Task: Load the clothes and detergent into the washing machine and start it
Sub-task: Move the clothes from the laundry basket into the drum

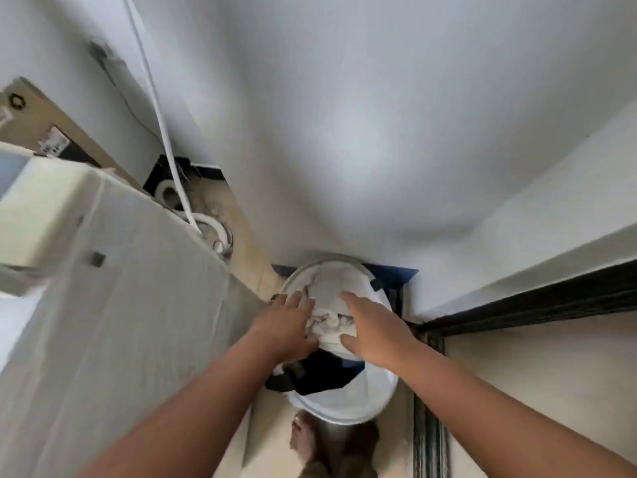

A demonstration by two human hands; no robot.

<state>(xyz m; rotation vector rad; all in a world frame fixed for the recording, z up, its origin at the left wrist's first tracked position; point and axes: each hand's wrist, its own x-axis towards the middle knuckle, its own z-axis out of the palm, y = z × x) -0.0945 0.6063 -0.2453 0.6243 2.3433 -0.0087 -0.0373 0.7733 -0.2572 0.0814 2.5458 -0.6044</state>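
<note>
A round white laundry basket [348, 407] stands on the floor against the wall, below me. A pile of white clothes [339, 288] fills its far half, and dark clothes [320, 372] lie in its near half. My left hand [287, 327] presses on the left side of the white bundle, fingers spread over the cloth. My right hand [374, 331] clasps the bundle from the right. Both hands grip the same white cloth between them. The washing machine [113, 294], white and covered in clear film, rises at the left; its top is blurred.
White hoses [172, 157] run down the wall behind the washing machine to the floor. A cardboard box [41, 125] leans at the far left. A black door frame [517, 305] runs along the right. My bare foot [305, 439] stands just in front of the basket.
</note>
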